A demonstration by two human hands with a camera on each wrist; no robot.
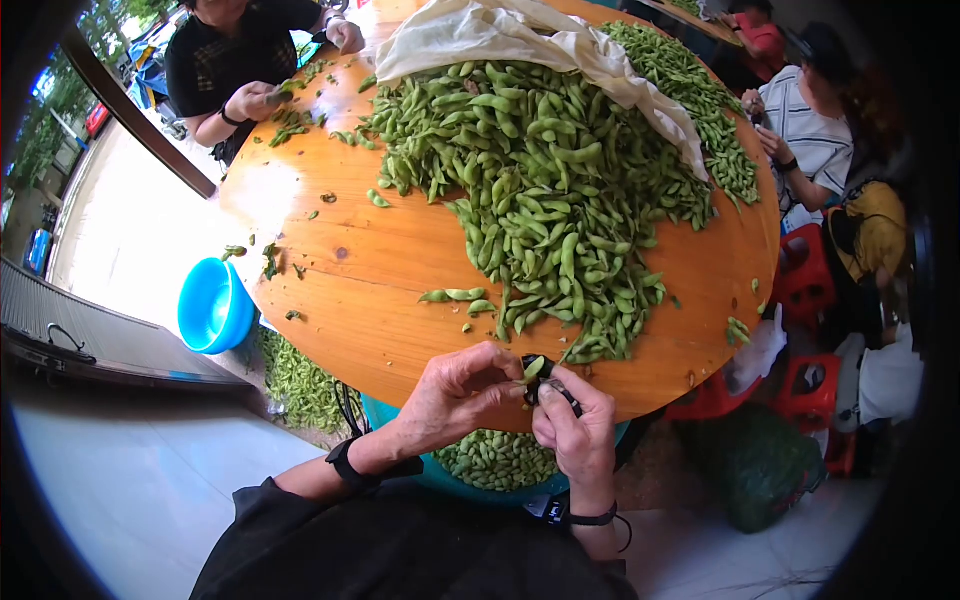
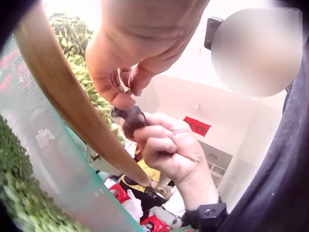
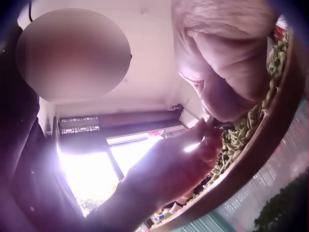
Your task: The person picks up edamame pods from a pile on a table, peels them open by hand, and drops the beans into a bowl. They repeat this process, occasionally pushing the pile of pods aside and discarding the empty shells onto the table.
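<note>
In the head view my left hand [image 1: 450,390] pinches a green soybean pod [image 1: 534,370] between thumb and fingers, over the table's near edge. My right hand [image 1: 580,430] grips a small black tool [image 2: 133,121], held right at the pod. Its kind I cannot tell, since the fingers hide most of it. Beyond my hands a big heap of soybean pods [image 1: 560,200] covers the middle of the wooden table [image 1: 340,300]. Below them stands a turquoise tub [image 1: 380,415] with green pieces [image 1: 495,462] inside.
A pale cloth [image 1: 480,35] lies over the heap's far side. A blue bucket [image 1: 215,305] stands left of the table, with more pods [image 1: 300,380] on the floor. Two people sit around the table, a dark top [image 1: 225,60] and a striped shirt [image 1: 810,120]. Red stools [image 1: 805,270] stand right.
</note>
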